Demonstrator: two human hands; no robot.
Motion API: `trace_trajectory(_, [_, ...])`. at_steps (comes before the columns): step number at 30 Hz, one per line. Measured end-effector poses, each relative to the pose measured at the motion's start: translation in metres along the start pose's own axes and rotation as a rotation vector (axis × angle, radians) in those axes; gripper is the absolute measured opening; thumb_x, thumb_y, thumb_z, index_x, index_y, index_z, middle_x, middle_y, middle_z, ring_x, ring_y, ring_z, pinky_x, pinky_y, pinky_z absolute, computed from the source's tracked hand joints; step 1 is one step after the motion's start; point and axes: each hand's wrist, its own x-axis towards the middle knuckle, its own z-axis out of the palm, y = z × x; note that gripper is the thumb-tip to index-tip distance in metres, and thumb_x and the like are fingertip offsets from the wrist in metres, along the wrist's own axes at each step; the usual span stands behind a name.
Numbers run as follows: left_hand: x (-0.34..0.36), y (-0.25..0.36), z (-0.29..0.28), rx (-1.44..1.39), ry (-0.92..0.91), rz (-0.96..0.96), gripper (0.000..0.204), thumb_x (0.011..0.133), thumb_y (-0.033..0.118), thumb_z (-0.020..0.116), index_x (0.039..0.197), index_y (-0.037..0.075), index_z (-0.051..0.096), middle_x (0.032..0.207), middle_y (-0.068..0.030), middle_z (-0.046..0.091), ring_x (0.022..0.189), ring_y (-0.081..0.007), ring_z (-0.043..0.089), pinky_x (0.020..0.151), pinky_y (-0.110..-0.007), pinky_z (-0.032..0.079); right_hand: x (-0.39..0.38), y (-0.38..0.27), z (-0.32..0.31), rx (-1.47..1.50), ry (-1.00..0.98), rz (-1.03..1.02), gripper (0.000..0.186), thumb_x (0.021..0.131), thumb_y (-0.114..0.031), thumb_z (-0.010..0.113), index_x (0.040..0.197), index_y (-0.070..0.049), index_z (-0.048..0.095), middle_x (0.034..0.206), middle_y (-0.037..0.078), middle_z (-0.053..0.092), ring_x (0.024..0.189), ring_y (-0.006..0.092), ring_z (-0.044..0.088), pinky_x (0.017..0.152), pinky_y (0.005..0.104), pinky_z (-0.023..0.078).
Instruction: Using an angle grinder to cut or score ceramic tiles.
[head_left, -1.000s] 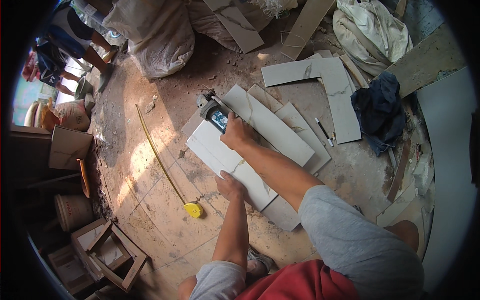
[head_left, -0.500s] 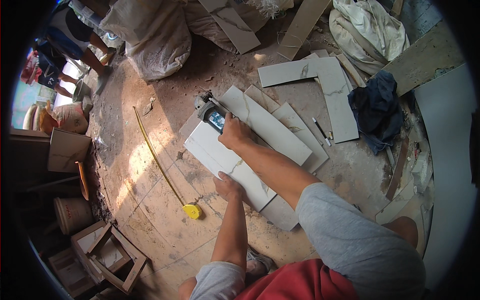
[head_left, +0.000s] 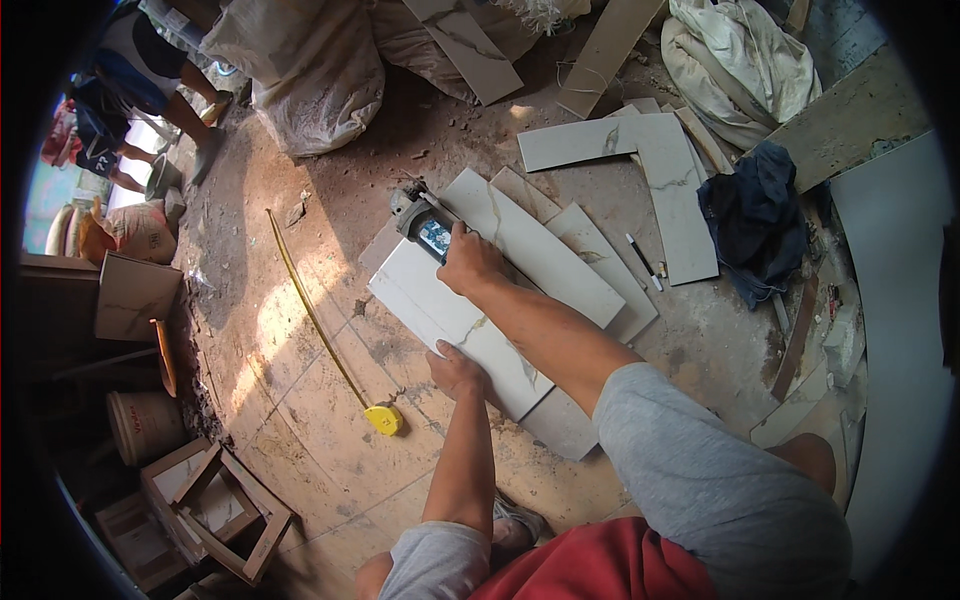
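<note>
My right hand (head_left: 468,256) grips a grey cutting power tool (head_left: 425,222) resting at the upper left of the stacked marble-pattern tiles. Under my right arm lies a white veined tile (head_left: 420,300), and my left hand (head_left: 450,368) holds its lower-left edge. Another veined tile (head_left: 540,250) lies beside it to the right, over further pieces. A yellow tape measure (head_left: 384,418) lies to the left with its strip pulled out. A marker (head_left: 644,262) rests right of the stack, near an L-shaped tile piece (head_left: 675,220).
Two people (head_left: 150,80) show only in part at upper left, beside a bucket (head_left: 163,176). Big sacks (head_left: 300,80), offcuts (head_left: 590,60) and white cloth (head_left: 730,70) line the back. A dark cloth (head_left: 755,225) lies right. Box frames (head_left: 225,510) and a bucket (head_left: 145,425) sit lower left.
</note>
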Motion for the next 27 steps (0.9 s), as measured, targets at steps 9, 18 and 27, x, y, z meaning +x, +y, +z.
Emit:
trace_trajectory(9, [-0.0005,0.0022,-0.0012,-0.01,-0.006,-0.007,0.045,0.1,0.038,0.04,0.105,-0.004,0.054,0.096,-0.0302,0.065,0.093,-0.0488,0.062,0.08,-0.055,0.046,0.0008,0.0008,0.0004,0.009,0.002,-0.004,0.058,0.073,-0.019,0.071,0.121,-0.001,0.044,0.109,0.022,0.065,0.103,0.0373,0.066,0.088,0.0444,0.054])
trace_trajectory(18, [-0.0016,0.0052,-0.0033,0.024,-0.002,-0.002,0.043,0.1,0.038,0.04,0.103,-0.003,0.053,0.096,-0.0303,0.064,0.092,-0.0488,0.061,0.08,-0.055,0.046,0.0016,-0.0002,-0.0008,-0.012,-0.015,0.009,0.06,0.073,-0.019,0.072,0.122,-0.001,0.043,0.109,0.021,0.065,0.102,0.0363,0.066,0.088,0.044,0.054])
trace_trajectory(27, [0.0008,0.001,-0.0001,0.014,-0.004,-0.023,0.045,0.1,0.038,0.04,0.108,-0.004,0.054,0.099,-0.0301,0.065,0.094,-0.0482,0.062,0.081,-0.054,0.047,0.0004,-0.0002,-0.0026,0.015,-0.011,0.004,0.058,0.073,-0.018,0.071,0.121,0.0,0.044,0.11,0.022,0.065,0.103,0.0374,0.065,0.089,0.045,0.054])
